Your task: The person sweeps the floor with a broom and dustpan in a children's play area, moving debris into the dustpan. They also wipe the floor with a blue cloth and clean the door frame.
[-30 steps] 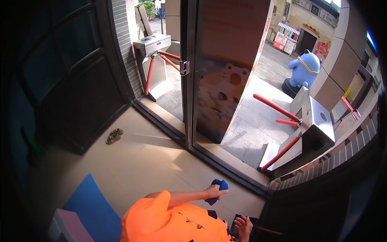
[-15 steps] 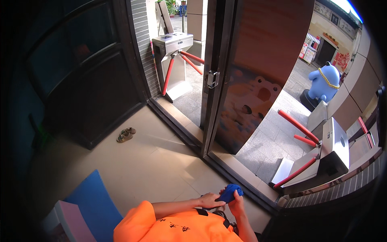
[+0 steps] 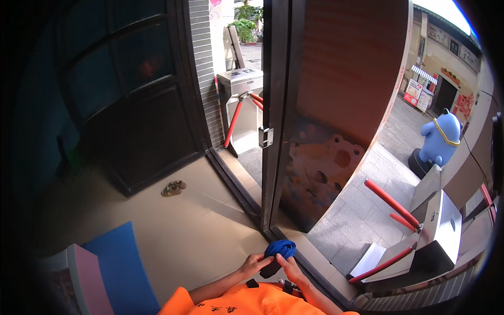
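A bundled blue cloth (image 3: 281, 248) is gripped in front of my body, near the foot of the door frame. My left hand (image 3: 255, 264) is closed on its left side, fingers bent against the folds. On the lower right, my right hand (image 3: 289, 266) pinches the bundle with its thumb laid over it. Something dark (image 3: 270, 269) hangs just below the cloth between the hands; I cannot make out what it is.
A dark door (image 3: 283, 105) with a metal latch (image 3: 266, 137) stands ahead. Beyond it are turnstiles (image 3: 242, 84) with red arms and a blue statue (image 3: 440, 139). A pair of sandals (image 3: 174, 188) lies on the tiled floor, and a blue mat (image 3: 123, 262) at lower left.
Both hands and the blue cloth have shifted left in view. The left hand now grips nearer the cloth's side. The view has tilted up, showing more of the outside.
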Demonstrator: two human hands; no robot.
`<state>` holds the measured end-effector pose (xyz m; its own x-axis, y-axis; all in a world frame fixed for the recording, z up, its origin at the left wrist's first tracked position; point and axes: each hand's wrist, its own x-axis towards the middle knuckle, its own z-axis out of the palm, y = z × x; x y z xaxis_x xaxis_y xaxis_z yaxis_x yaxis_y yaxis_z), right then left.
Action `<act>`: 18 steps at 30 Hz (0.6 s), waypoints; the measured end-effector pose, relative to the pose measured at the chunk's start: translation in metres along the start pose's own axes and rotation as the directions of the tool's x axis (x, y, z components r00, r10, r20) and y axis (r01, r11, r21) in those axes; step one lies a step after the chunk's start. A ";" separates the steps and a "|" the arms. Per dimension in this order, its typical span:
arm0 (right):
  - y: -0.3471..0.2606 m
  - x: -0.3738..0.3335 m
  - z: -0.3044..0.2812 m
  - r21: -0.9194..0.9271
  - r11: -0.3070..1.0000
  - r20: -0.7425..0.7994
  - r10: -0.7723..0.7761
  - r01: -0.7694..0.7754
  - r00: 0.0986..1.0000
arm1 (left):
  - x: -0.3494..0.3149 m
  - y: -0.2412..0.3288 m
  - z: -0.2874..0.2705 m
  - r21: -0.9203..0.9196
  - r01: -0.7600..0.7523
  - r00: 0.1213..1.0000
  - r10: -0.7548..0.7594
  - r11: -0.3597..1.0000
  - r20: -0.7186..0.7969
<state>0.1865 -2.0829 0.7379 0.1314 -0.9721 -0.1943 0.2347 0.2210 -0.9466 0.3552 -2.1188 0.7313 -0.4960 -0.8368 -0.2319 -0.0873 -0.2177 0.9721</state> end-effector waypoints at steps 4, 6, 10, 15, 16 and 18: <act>-0.012 0.002 -0.020 -0.031 0.982 0.060 0.187 -0.186 0.980 | -0.003 0.001 0.017 0.022 -0.049 0.978 0.052 0.999 -0.201; -0.013 0.003 -0.036 -0.001 0.974 -0.023 0.227 -0.227 0.974 | 0.008 -0.009 0.025 -0.029 -0.042 0.971 0.034 0.999 -0.239; -0.007 0.001 -0.066 0.332 0.939 0.052 0.082 -0.094 0.995 | 0.010 0.014 0.052 -0.306 -0.118 0.934 0.002 0.945 -0.356; -0.023 -0.017 -0.105 0.347 0.925 -0.213 0.237 -0.154 0.948 | 0.025 0.013 0.034 -0.177 0.075 0.971 -0.112 0.981 -0.212; -0.014 -0.014 -0.117 0.265 0.947 -0.275 0.257 -0.183 0.927 | 0.028 0.000 0.023 -0.131 0.101 0.976 -0.124 0.986 -0.177; -0.021 -0.011 -0.130 -0.095 0.960 -0.303 0.222 -0.262 0.927 | 0.030 0.025 0.030 -0.033 0.049 0.995 -0.051 0.998 -0.089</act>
<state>0.0552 -2.0873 0.7266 -0.1177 -0.8756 -0.4684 0.0991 0.4590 -0.8829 0.3124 -2.1341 0.7497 -0.4122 -0.8658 -0.2837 -0.0827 -0.2746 0.9580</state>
